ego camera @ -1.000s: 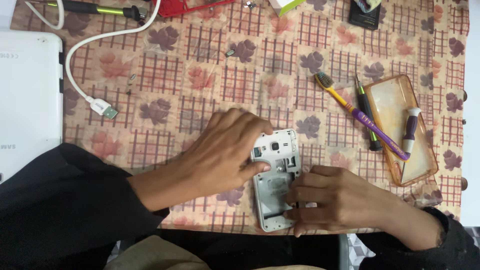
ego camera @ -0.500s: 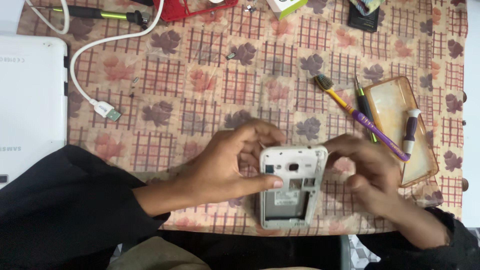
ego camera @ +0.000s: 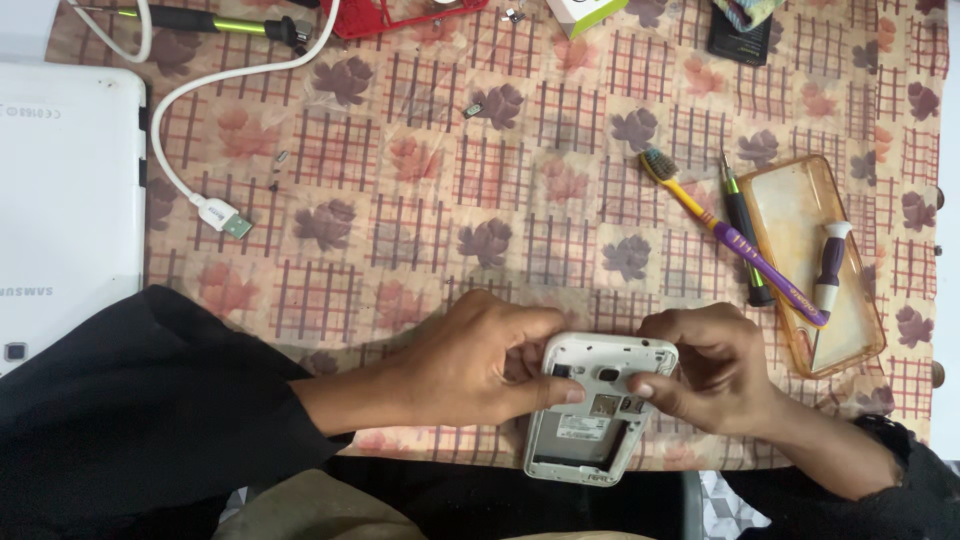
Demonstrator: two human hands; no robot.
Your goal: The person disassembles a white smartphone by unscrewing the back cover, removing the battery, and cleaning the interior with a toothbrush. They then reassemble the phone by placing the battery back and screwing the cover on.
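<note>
White phone shell (ego camera: pixel 598 420), back cover off, silver label patch inside, held at the near edge of the floral checked cloth (ego camera: pixel 480 180), left hand (ego camera: pixel 470 365) and right hand (ego camera: pixel 710 365) both closed on its top end; green-and-white box corner (ego camera: pixel 588 14) at far edge.

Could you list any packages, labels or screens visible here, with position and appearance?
Small box: top edge, white and green, cut off.
Label: pale rectangle inside the open white phone held by both hands.
White device: left edge, flat, rounded corners; no lit screen.
</note>
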